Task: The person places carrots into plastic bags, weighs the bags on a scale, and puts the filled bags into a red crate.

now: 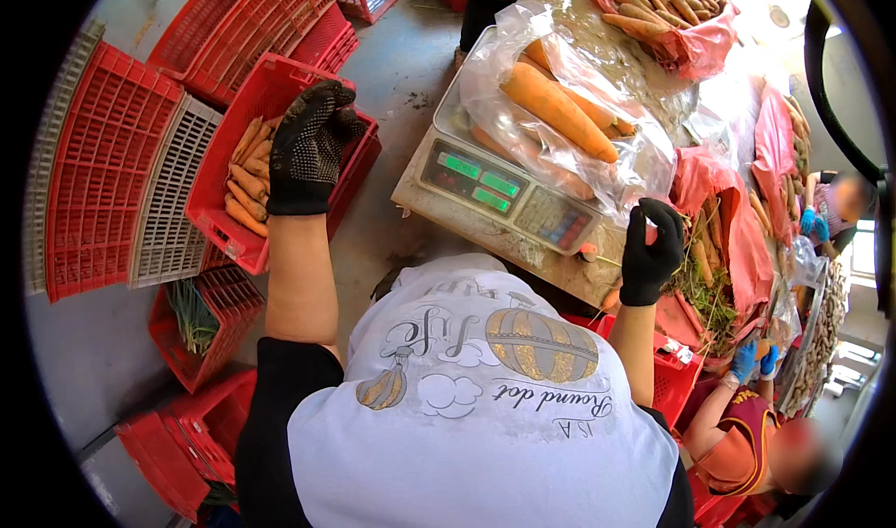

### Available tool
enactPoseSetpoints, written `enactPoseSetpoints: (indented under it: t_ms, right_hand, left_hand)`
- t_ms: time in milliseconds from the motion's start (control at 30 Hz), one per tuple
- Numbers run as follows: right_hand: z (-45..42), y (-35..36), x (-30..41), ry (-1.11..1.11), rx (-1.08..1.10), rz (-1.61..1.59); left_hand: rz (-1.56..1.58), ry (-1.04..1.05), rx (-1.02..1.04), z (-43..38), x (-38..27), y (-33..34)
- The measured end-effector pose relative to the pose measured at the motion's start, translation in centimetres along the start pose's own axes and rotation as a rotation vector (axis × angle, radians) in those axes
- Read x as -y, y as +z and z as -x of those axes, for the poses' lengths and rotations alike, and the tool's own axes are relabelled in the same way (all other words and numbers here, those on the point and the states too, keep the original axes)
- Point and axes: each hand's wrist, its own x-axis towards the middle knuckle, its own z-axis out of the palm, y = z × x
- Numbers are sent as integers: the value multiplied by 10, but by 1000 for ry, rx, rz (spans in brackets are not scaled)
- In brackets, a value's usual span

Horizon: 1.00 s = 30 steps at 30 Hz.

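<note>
My left hand, in a black glove with a dotted palm, is over a red plastic crate of carrots; its fingers are curled, and whether they hold anything cannot be told. A clear plastic bag with large carrots lies on the pan of a digital scale with lit green displays. My right hand, in a black glove, is at the bag's near right edge beside the scale, thumb and fingers curved with a gap between them. A small carrot piece lies by the scale's corner.
Stacked red crates and a grey crate stand on the left. Red sacks of carrots line the table on the right. A crate with leafy greens is lower left. Two co-workers in blue gloves are at right; another person stands beyond the scale.
</note>
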Motion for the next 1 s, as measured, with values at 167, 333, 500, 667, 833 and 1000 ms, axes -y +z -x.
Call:
enactPoseSetpoints:
  t_ms: [167, 333, 500, 667, 833, 1000]
  right_hand:
    - [4, -20, -21, 27, -83, 45]
    - [26, -60, -58, 136, -107, 134]
    - [86, -107, -99, 533, -191, 29]
    - [115, -123, -111, 676, -230, -36]
    - [106, -118, -102, 520, -155, 50]
    - [121, -133, -121, 612, -190, 132]
  left_hand:
    - [-54, -39, -83, -7, 14, 27]
    - [-190, -91, 449, 12, 9, 88]
    - [-355, -127, 721, 14, 26, 135]
    - [-589, -136, 848, 5, 67, 182]
    - [-1289, 717, 828, -36, 104, 192]
    - [-1295, 517, 821, -49, 79, 184]
